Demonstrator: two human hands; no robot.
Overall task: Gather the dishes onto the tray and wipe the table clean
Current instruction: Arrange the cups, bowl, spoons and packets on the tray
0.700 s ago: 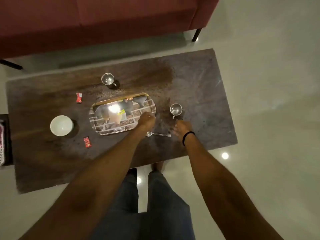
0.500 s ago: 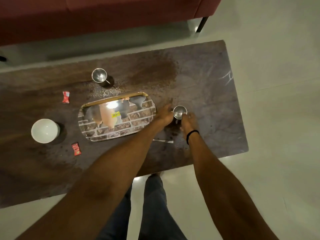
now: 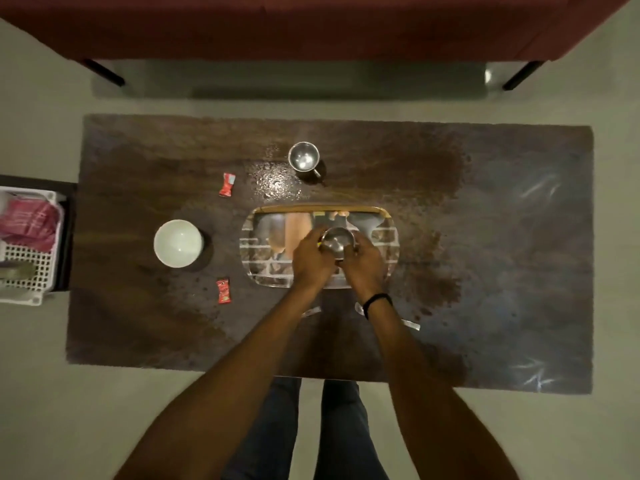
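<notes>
A brick-patterned tray [image 3: 384,237] with a gold rim lies mid-table. Over it, my left hand [image 3: 311,259] and my right hand [image 3: 363,265] both grip a small steel cup [image 3: 337,242]; whether it touches the tray I cannot tell. A second steel cup [image 3: 304,156] stands behind the tray beside a wet patch. A white bowl [image 3: 178,243] sits left of the tray. A spoon [image 3: 408,323] lies near the front edge, partly hidden by my right forearm.
Two red sachets [image 3: 227,184] [image 3: 223,291] lie on the dark table [image 3: 502,254], which is spotted with spills. A white basket [image 3: 27,268] with a pink cloth stands at the left end. A red sofa [image 3: 311,26] runs behind.
Both hands took hold of the steel cup to the right of the tray and carried it left over the tray. The camera view shifted so the table looks square.
</notes>
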